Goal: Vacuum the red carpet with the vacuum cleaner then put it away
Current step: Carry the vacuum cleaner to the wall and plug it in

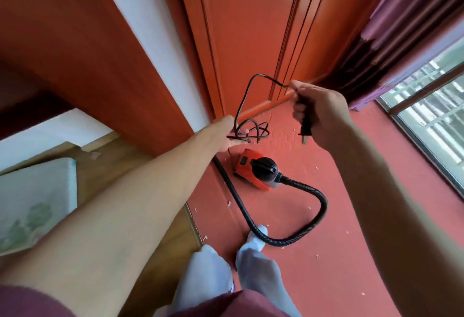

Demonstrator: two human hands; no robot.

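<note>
Currently | step: likely uncoiling cord [251,129] before vacuuming, scraps lie on red carpet [351,241] | right hand [319,113] grips plug [305,129], left hand [226,134] holds cord loops | vacuum cleaner [258,170] sits on carpet | next: needs a socket, none in view

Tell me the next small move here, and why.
Probably let a few loops slip off the left hand so the cord pays out. The right hand grips the plug, prongs bare; the rest of the cord is bunched in the left; scraps litter the red carpet round the vacuum cleaner. No socket is in view.
</note>
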